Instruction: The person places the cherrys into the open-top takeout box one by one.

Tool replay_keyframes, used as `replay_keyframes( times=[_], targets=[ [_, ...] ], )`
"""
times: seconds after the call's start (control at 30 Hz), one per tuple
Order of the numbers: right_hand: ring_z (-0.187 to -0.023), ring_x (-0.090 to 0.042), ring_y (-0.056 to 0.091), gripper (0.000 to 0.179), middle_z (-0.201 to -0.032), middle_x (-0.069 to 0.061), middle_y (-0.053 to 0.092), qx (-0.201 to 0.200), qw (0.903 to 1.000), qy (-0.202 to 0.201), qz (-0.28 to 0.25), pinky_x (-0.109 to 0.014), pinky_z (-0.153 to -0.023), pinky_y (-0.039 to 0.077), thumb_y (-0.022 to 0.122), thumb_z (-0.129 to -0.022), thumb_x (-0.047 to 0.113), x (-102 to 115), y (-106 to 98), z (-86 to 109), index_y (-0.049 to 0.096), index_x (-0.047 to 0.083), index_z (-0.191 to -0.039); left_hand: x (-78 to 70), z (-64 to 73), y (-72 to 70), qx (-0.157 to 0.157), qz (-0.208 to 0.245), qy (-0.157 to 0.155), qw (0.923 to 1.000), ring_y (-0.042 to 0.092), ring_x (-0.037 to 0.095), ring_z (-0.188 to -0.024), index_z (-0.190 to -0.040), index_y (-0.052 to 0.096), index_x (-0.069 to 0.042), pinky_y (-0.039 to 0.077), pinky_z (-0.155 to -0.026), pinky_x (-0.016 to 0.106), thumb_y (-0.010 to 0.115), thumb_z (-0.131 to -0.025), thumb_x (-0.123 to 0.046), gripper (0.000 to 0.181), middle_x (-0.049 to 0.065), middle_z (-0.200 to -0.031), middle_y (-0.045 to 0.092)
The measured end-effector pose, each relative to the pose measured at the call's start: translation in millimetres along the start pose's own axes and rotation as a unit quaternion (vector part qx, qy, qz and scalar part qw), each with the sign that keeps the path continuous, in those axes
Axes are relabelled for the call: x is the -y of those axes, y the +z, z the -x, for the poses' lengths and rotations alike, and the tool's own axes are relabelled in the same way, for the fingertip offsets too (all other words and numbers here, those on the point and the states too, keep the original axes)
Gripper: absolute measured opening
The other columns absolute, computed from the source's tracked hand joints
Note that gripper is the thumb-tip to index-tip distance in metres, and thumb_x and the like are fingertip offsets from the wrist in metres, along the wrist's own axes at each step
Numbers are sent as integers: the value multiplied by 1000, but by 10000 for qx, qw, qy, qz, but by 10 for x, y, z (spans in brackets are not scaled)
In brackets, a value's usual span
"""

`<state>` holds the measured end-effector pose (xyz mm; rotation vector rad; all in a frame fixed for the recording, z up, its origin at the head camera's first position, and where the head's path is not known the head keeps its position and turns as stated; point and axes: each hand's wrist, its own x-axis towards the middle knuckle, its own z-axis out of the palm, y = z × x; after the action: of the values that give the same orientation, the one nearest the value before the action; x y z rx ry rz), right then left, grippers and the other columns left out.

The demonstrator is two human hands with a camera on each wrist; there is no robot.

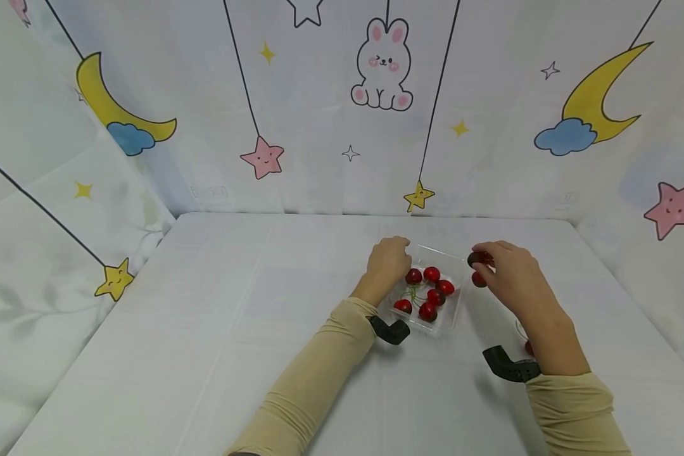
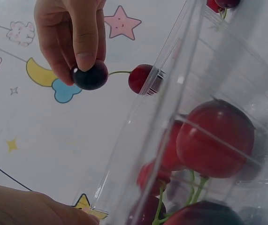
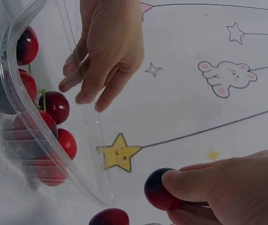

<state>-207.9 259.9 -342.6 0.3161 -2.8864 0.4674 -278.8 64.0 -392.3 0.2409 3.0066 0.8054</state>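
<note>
A clear plastic box point(image 1: 453, 316) holds several red cherries point(image 1: 427, 311) with green stems. At its far left corner, my left hand point(image 1: 389, 258) grips the rim; in the right wrist view the left fingers point(image 3: 89, 86) reach around the clear edge. My right hand point(image 1: 515, 278) pinches a dark red cherry point(image 2: 90, 77) between thumb and fingers, just right of the box. A green stem joins this fruit to a second, redder cherry point(image 2: 143, 78), which hangs beside it close to the box's rim.
Another cherry point(image 1: 529, 347) with a stem lies on the white-covered table point(image 1: 205, 354), partly hidden under my right wrist. Behind the table hangs a white cloth point(image 1: 319, 114) printed with stars, moons and a rabbit.
</note>
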Motion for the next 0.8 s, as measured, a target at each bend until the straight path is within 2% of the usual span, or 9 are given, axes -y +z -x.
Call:
replay_keyframes(
  times=[0.27,0.5,0.8],
  targets=[
    [-97,-41,60,32,-112,-25,58,-316,9994,-155,-65,-55,-80,51,66,-86,5,25,9,6,59,-4,-117,4,-7,9,5,26,-14,10000,59,15,-78,-129,60,-15,42,-48,19,56,-94,-18,36,2,-126,64],
    [-95,-40,60,33,-112,-23,59,-582,9980,-223,-105,-54,-79,52,65,-86,4,29,6,12,59,-3,-118,1,-1,8,2,-20,-2,10000,62,15,-85,-129,60,-15,45,-52,20,56,-93,-18,36,2,-126,64],
    [-98,-39,60,34,-115,-21,59,-698,9969,-226,-287,-54,-81,51,66,-87,5,80,-5,19,60,0,-120,2,8,2,-12,85,36,10000,58,14,-75,-129,60,-14,43,-48,18,56,-93,-17,36,3,-125,65]
  ],
)
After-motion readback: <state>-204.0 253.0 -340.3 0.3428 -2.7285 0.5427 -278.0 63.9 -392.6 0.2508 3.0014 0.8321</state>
